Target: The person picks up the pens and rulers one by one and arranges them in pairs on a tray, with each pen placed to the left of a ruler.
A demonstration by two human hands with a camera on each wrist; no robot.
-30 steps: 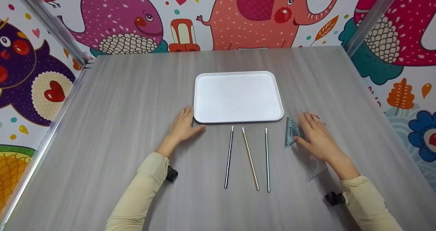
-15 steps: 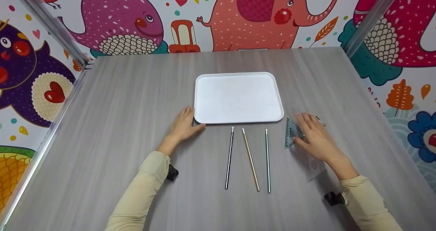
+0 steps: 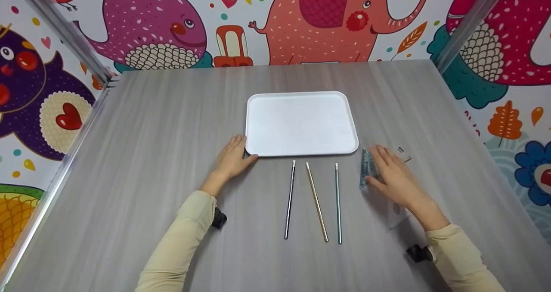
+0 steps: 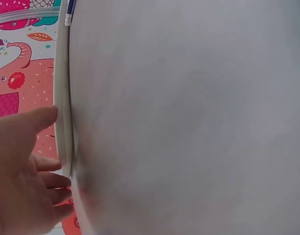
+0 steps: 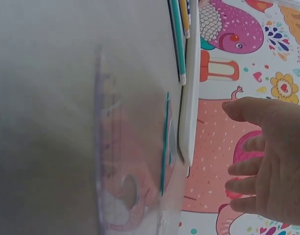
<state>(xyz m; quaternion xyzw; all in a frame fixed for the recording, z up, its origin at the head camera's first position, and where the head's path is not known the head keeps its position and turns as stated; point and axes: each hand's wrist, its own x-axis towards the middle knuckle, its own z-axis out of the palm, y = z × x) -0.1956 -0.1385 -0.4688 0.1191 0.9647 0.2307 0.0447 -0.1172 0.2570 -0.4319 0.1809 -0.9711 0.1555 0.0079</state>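
My left hand (image 3: 231,159) touches the near left corner of a white tray (image 3: 301,124), its fingers along the side and its thumb by the front edge. In the left wrist view, the fingers (image 4: 54,181) meet the tray's rim (image 4: 64,98). Fingers extended, my right hand (image 3: 394,175) hovers over a teal set square (image 3: 364,173) and a clear drawing tool (image 3: 397,214), partly covering both. From the right wrist, that hand (image 5: 274,161) appears apart from the clear tool (image 5: 103,147) and the teal set square (image 5: 164,147), holding nothing.
Between the hands, in front of the tray, lie three pencils: a dark one (image 3: 289,201), a gold one (image 3: 317,201) and a teal one (image 3: 338,203). The grey table (image 3: 172,111) is bordered by walls with cartoon animals (image 3: 327,25).
My right hand has shifted slightly left, further over the teal set square, uncovering more of the clear tool's far end. My left hand stays at the tray corner.
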